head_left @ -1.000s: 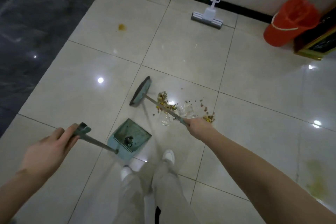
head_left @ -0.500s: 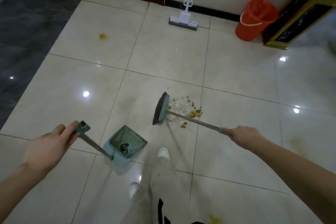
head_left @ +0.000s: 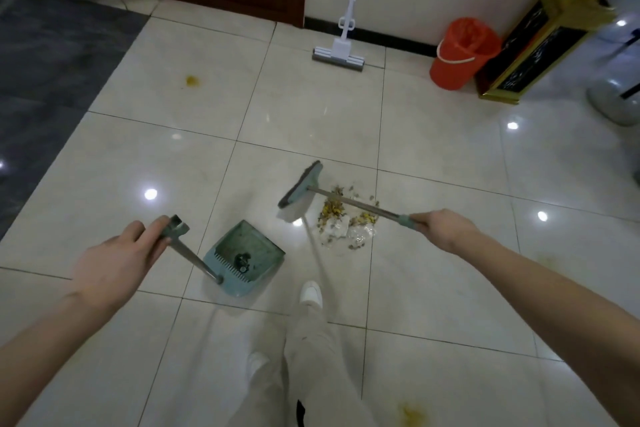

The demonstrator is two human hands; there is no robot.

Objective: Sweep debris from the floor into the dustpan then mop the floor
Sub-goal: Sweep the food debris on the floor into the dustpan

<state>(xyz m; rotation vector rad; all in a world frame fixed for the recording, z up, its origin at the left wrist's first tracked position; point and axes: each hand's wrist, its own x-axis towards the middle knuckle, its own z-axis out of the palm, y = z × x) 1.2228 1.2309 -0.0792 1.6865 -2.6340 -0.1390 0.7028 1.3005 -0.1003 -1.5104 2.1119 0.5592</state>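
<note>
My left hand [head_left: 117,263] grips the top of the long handle of a teal dustpan [head_left: 244,258], which rests on the tile floor with a small dark clump inside. My right hand [head_left: 441,229] grips the handle end of a teal broom [head_left: 301,189]. Its head is just left of a pile of debris [head_left: 343,220]: yellow-brown bits and crumpled clear plastic. The pile lies to the right of the dustpan, a little apart from it. A white sponge mop [head_left: 341,48] leans against the far wall.
An orange bucket [head_left: 462,52] and a black and gold bin [head_left: 543,42] stand at the far right wall. Yellow stains mark the floor at the far left [head_left: 192,80] and at the near right [head_left: 412,414]. My white shoe [head_left: 311,292] is just behind the dustpan. Dark flooring [head_left: 45,55] lies left.
The broom head has swung from the left side of the tile across to the debris pile. My view has tilted up and shifted. The dustpan stays in my left hand.
</note>
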